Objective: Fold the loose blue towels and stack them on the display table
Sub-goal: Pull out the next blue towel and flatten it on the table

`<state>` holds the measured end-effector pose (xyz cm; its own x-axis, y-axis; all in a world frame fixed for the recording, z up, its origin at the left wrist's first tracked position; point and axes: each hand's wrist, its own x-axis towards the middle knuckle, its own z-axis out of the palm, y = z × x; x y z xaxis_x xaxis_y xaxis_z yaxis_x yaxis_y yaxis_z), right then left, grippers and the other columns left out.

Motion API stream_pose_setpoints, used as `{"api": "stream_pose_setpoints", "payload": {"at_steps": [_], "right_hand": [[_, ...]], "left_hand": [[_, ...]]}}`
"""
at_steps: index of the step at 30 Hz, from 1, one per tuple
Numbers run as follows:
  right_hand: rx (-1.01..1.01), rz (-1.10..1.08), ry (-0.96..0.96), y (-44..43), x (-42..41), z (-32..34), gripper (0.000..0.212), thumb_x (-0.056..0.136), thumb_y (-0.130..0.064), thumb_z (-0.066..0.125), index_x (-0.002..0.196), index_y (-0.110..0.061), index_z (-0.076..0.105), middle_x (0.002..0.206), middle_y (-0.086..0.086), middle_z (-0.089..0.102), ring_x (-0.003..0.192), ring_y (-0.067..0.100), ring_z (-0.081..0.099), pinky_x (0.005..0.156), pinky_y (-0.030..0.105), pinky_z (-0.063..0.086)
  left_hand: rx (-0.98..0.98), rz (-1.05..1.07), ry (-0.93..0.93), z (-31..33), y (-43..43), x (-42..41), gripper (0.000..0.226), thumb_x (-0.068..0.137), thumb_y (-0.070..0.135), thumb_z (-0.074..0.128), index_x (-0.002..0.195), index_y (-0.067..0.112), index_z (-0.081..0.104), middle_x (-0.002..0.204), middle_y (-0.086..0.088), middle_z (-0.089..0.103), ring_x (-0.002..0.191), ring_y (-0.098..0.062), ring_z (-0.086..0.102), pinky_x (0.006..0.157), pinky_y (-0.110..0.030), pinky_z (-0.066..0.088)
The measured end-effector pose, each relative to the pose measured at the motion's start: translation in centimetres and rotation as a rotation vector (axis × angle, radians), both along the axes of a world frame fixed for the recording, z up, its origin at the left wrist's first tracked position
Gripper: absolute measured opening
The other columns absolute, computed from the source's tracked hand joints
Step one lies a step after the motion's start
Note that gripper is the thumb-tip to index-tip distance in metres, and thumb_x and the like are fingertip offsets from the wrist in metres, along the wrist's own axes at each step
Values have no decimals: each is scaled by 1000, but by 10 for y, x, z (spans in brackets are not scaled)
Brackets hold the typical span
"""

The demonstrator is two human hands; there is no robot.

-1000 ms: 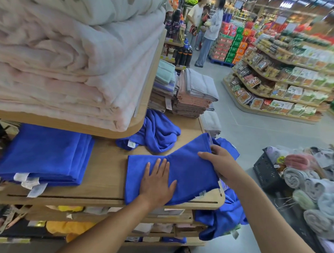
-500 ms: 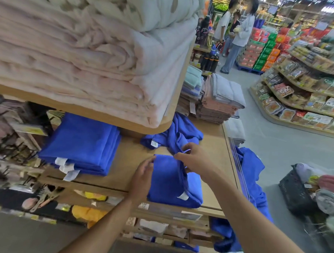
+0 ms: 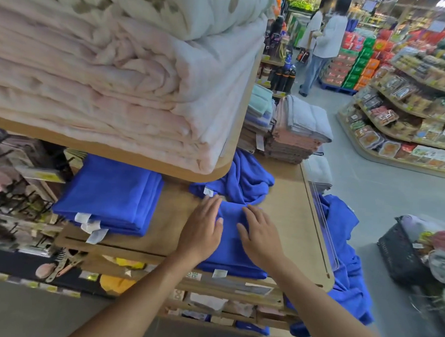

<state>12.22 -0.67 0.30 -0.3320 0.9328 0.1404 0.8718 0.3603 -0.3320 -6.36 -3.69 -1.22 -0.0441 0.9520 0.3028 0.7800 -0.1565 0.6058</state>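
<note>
Pressing the folded blue towel (image 3: pixel 229 247), left hand (image 3: pixel 203 231) and right hand (image 3: pixel 260 237) lie flat, fingers straight, gripping nothing; crumpled towel (image 3: pixel 244 180) seemingly touches it behind.

Your left hand (image 3: pixel 203 233) and right hand (image 3: pixel 260 237) are lying side by side on the folded towel (image 3: pixel 229 254) at the counter's (image 3: pixel 288 222) front edge; the towel stack (image 3: pixel 113 194) is sitting left of it, the loose towel (image 3: pixel 243 182) behind.

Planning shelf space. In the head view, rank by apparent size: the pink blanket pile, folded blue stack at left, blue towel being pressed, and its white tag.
1. pink blanket pile, though close to the camera
2. folded blue stack
3. pressed blue towel, partly hidden
4. white tag
</note>
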Motion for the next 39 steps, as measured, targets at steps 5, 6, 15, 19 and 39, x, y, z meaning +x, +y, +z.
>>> {"api": "stream_pose_setpoints", "payload": {"at_steps": [5, 6, 15, 19, 39], "right_hand": [[-80, -5, -223, -10, 6, -28, 83, 98, -69, 14, 164, -18, 17, 172, -4, 9, 159, 15, 1, 126, 38, 7], [-66, -6, -213, -12, 8, -31, 86, 95, -71, 10, 163, -18, 18, 171, -5, 10, 158, 14, 2, 126, 38, 7], [17, -22, -126, -10, 6, -32, 80, 98, -64, 25, 162, -16, 26, 170, -2, 21, 158, 15, 9, 126, 37, 8], [-6, -269, 72, -19, 10, -24, 75, 99, -51, 48, 159, -12, 28, 164, 8, 34, 151, 25, 30, 122, 42, 26], [-685, -50, 1066, -17, 4, 91, 39, 74, -26, 85, 110, -16, 74, 112, 9, 77, 102, 26, 75, 74, 39, 61]], "left_hand": [[-248, -36, 413, -15, 7, 19, 69, 106, 44, 28, 162, 13, 5, 171, -4, 1, 157, -20, -5, 127, -41, 2], [-268, -29, 407, -22, 4, 20, 69, 106, 45, 27, 162, 13, 3, 171, -4, -1, 157, -20, -7, 127, -41, 1], [-276, -12, 445, -26, 4, 17, 70, 104, 46, 24, 163, 14, 3, 171, -3, -1, 157, -19, -5, 127, -44, 3], [-269, -11, 398, -27, 4, 19, 69, 104, 46, 26, 163, 15, 5, 171, -1, 0, 157, -18, -5, 127, -43, 3], [-458, -65, -1292, 23, -40, -27, 51, 81, 42, 77, 121, 12, 69, 123, -10, 72, 114, -24, 68, 92, -37, 57]]}}
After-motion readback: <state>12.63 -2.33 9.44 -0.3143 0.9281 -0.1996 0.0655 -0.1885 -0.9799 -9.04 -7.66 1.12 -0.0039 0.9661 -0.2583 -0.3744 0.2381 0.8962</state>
